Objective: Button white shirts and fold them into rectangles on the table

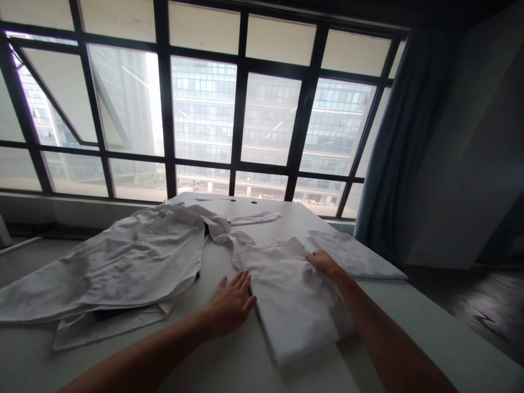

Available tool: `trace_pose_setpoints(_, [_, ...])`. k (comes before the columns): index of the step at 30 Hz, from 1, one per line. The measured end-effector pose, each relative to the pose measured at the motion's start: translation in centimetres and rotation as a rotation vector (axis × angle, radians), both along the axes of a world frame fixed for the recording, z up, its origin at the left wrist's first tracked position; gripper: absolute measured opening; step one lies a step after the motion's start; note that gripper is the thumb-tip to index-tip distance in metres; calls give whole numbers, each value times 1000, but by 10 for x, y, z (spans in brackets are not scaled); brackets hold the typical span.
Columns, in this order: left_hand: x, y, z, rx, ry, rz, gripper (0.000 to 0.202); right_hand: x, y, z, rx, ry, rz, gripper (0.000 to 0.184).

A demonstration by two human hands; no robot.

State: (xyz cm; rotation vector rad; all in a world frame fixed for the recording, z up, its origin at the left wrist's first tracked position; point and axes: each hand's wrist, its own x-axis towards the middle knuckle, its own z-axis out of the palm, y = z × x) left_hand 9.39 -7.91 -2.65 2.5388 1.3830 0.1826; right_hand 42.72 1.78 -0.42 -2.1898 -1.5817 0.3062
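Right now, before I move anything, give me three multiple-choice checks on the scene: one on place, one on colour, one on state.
1. Where does the right hand rest?
A. On the folded white cloth garment
B. On the window sill
C. On the dark floor

2. What colour is the long curtain?
A. Red
B. Blue-grey
C. Yellow

3. How does the wrinkled white shirt lie on the white table?
A. Neatly folded
B. Spread out loosely
C. Rolled up tight

1: A, the hand lies on the garment's right edge.
2: B, the blue-grey cloth hangs right of the dark-framed window.
3: B, its rumpled body and a sleeve sprawl across the tabletop.
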Motion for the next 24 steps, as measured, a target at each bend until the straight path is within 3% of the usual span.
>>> trace_pose_setpoints(6, [1,0,-4,27,26,-19,63,24,12,38,75,-171,-130,32])
trace_pose_setpoints(14, [5,-5,6,17,19,25,64,44,22,100,343,-278,-135,29])
trace_pose_setpoints(20, [12,-2,10,-26,13,55,63,121,55,161,427,-296,-141,30])
trace_pose_setpoints(22, [13,0,12,-45,22,60,63,153,64,166,393,-315,-236,36])
trace_pose_setpoints(24, [14,1,13,-58,34,60,64,175,71,156,320,-327,-366,44])
